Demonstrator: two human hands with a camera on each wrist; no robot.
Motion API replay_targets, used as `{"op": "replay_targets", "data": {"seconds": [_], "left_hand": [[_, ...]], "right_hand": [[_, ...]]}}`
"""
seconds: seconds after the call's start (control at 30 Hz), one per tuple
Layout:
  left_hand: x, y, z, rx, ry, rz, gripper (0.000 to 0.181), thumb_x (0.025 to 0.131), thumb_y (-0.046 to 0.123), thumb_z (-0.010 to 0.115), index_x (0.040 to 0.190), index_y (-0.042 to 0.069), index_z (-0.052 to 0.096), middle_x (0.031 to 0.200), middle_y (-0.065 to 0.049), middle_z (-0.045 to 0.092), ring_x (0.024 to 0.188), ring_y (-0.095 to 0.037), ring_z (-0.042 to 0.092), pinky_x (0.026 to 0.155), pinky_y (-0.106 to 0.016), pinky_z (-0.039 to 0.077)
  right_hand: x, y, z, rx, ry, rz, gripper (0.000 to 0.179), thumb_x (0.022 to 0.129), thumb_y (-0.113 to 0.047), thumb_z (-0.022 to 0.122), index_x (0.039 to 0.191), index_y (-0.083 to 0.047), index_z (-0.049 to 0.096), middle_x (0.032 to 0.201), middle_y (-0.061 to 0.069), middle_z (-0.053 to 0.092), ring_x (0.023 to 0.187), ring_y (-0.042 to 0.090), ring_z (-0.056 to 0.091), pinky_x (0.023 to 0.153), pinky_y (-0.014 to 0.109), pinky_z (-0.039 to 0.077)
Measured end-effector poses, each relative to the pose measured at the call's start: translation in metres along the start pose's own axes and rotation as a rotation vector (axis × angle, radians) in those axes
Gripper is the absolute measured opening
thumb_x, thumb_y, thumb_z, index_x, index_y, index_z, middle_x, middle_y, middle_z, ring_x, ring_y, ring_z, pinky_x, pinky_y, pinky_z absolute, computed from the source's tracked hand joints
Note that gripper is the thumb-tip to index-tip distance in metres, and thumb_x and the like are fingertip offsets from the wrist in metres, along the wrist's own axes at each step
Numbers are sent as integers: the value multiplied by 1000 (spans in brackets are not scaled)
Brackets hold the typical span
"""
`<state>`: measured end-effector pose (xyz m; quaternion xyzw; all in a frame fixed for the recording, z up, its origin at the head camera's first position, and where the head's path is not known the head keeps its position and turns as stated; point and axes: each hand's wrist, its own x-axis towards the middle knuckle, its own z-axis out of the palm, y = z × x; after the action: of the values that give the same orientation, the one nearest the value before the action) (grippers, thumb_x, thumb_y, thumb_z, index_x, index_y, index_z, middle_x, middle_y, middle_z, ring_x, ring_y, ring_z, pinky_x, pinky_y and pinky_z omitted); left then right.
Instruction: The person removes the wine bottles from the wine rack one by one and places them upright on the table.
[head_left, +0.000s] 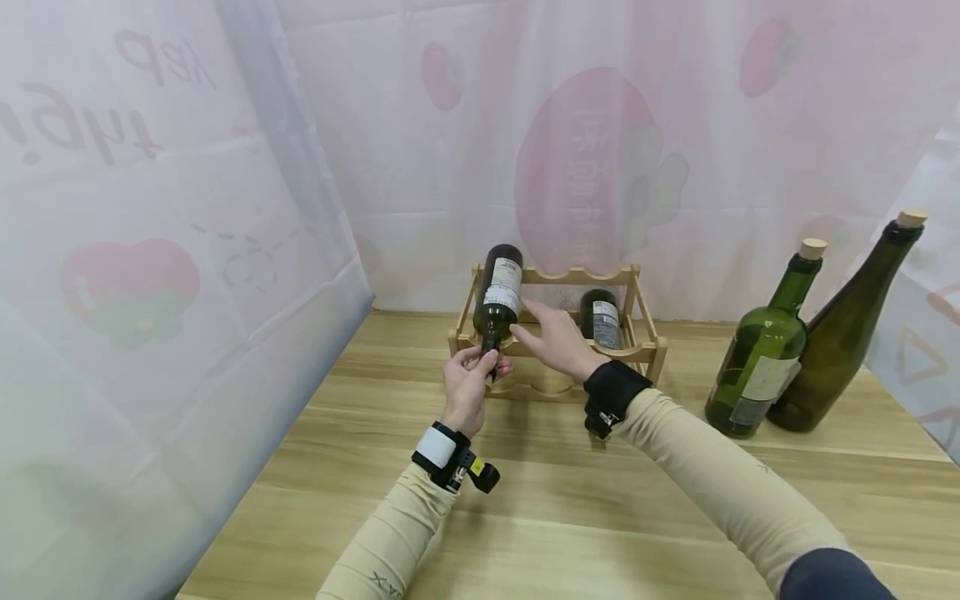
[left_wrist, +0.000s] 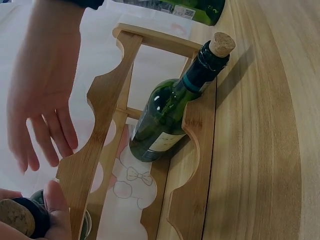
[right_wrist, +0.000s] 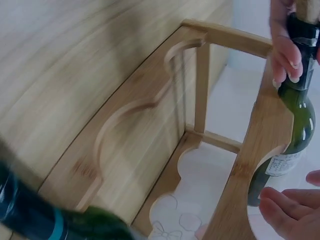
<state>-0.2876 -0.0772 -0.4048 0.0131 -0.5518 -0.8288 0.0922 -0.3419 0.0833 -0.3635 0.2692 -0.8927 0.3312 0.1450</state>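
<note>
In the head view my left hand grips the neck of a dark green wine bottle with a white label. This bottle lies tilted over the left part of a wooden wine rack, neck toward me. A cork caps it in the left wrist view. My right hand is beside the bottle's body, fingers extended; in the right wrist view its fingertips are right by the labelled lower part. A second corked bottle lies in the rack's lower tier at the right end.
Two corked green bottles stand at the right of the wooden table: a labelled one and a taller, leaning one. A printed curtain hangs behind the rack and along the left side.
</note>
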Motion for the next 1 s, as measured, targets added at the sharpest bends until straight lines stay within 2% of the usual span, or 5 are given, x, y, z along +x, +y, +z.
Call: {"op": "replay_targets", "data": {"seconds": [0.23, 0.57, 0.77, 0.9, 1.0], "left_hand": [[-4, 3, 3, 8, 4, 13, 35, 92, 0, 61, 123, -9, 47, 86, -10, 72, 73, -15, 71, 78, -30, 60], [-15, 7, 11, 9, -3, 24, 34, 92, 0, 61, 123, -8, 48, 113, -36, 62, 76, -17, 72, 77, -29, 60], [-21, 10, 15, 8, -6, 38, 34, 92, -1, 60, 123, -9, 48, 115, -39, 59, 76, -16, 72, 77, -29, 60], [-25, 13, 18, 7, -7, 44, 33, 92, -1, 60, 122, -9, 49, 115, -39, 59, 75, -15, 72, 76, -29, 60], [-29, 14, 21, 12, -10, 52, 32, 92, 0, 60, 121, -9, 49, 114, -38, 60, 76, -16, 72, 77, -30, 60]], "right_hand": [[12, -1, 1, 84, -56, 133, 62, 99, -39, 52, 147, -3, 35, 148, 20, 44, 131, 35, 49, 109, 48, 41], [22, 0, 0, 211, -57, 176, 67, 99, -47, 47, 153, -15, 24, 147, 15, 46, 121, 37, 57, 102, 49, 46], [27, -2, 2, 338, -73, 225, 67, 98, -48, 48, 151, -11, 27, 138, 16, 54, 121, 30, 56, 91, 39, 49], [29, -7, 1, 442, -79, 260, 65, 98, -46, 50, 148, -9, 31, 129, 18, 57, 111, 29, 59, 83, 33, 49], [30, -11, -1, 492, -72, 286, 64, 98, -45, 51, 146, -8, 32, 127, 18, 57, 109, 29, 59, 84, 34, 50]]}}
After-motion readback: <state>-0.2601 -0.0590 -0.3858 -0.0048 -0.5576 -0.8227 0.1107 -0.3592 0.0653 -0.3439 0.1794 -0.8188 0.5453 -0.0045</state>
